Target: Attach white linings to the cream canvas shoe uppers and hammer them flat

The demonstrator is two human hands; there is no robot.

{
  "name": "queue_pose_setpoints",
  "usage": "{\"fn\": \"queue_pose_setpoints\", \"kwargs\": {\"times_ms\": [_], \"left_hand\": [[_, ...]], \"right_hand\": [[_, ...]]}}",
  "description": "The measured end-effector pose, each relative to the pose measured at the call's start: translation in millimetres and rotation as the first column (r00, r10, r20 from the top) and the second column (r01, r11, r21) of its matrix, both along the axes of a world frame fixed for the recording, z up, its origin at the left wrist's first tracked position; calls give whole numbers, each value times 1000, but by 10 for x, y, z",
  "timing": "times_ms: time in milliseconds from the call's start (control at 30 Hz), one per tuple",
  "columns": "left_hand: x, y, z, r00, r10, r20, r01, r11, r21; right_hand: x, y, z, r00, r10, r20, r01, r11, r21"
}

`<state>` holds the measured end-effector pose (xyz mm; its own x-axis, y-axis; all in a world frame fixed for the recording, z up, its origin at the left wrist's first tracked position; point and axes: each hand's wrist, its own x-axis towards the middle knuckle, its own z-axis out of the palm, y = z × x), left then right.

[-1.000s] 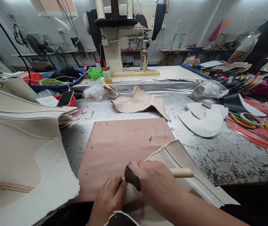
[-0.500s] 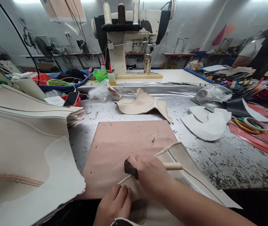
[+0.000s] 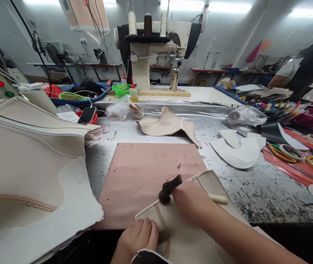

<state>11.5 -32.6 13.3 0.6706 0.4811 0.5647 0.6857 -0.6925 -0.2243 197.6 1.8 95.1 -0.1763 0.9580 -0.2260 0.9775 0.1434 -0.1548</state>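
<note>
My right hand (image 3: 192, 203) is closed round a small hammer (image 3: 170, 189) with a dark head and a pale wooden handle. Its head stands over the seamed edge of a beige cut piece (image 3: 203, 223) lying on a pink cutting mat (image 3: 145, 176). My left hand (image 3: 137, 238) presses its fingers flat on the near left end of that piece, at the table's front edge. Nothing else is in the left hand.
A tall stack of beige cut pieces (image 3: 26, 172) fills the left. Another beige piece (image 3: 168, 124) and white pieces (image 3: 239, 148) lie beyond the mat. A sewing machine (image 3: 156, 51) stands at the back. Tape rolls and scissors (image 3: 296, 154) lie right. A person (image 3: 302, 69) sits far right.
The hammer head has tipped up and turned, now pointing away from me, where before it lay low against the piece. My left hand has slid slightly nearer and right.
</note>
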Motion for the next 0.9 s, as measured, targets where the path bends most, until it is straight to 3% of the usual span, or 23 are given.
{"fn": "queue_pose_setpoints", "kwargs": {"times_ms": [100,167,300,367,467,600,667,733,833,900], "left_hand": [[7,8,16,998,-44,-46,44,999,-1],[-7,-9,-55,998,-14,-55,15,1000,8],[-89,-70,-244,996,-1,-85,-1,1000,-24],[-101,-58,-250,991,-33,-128,17,992,-124],[11,122,-135,985,-20,-174,-40,941,-335],[304,693,15,994,105,-20,-96,801,-591],[413,1006,70,982,174,73,-92,779,-621],[465,1245,157,965,215,153,-80,791,-607],[460,1388,383,929,252,272,-42,801,-598],[440,1343,554,897,231,377,65,774,-630]], "right_hand": [[38,-7,27,999,-33,1,32,992,120],[3,-31,-2,997,-39,-65,49,986,160],[53,-68,-61,999,-28,-46,29,999,23],[249,-87,-45,991,-135,2,135,990,48],[716,-152,4,919,-392,30,377,899,222],[1308,-330,-27,705,-704,82,662,696,278],[1518,-460,-167,628,-773,88,723,622,301],[1703,-599,-411,617,-783,80,711,597,372],[1961,-755,-835,679,-731,69,646,640,416],[2063,-780,-1008,709,-703,54,627,664,408]]}}
